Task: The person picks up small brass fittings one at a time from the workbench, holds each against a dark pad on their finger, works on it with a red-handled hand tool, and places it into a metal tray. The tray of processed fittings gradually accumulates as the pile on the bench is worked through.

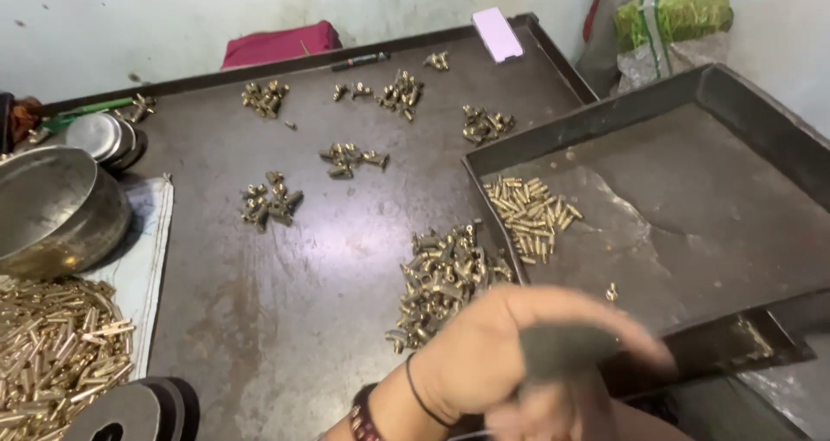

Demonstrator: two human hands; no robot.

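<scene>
My left hand (484, 354) sits low in the middle of the view, blurred by motion, with a dark thread and a beaded band on its wrist. Its fingers are curled around a dark grey object (566, 348) whose shape is unclear. Below it shows part of my right hand (545, 419), too blurred to read. Just beyond the hands lies a heap of small brass parts (445, 277) on the big dark metal tray (285, 320). A smaller dark tray (692, 216) rests tilted over its right side and holds a neat cluster of brass pins (532, 212).
Several small heaps of brass parts dot the big tray's far half. At the left are a steel bowl (52, 207), steel lids (99, 136), a mass of brass pins (52, 346) and dark discs (130, 411). A phone (497, 33), pen (359, 60) and red cloth (281, 43) lie at the back.
</scene>
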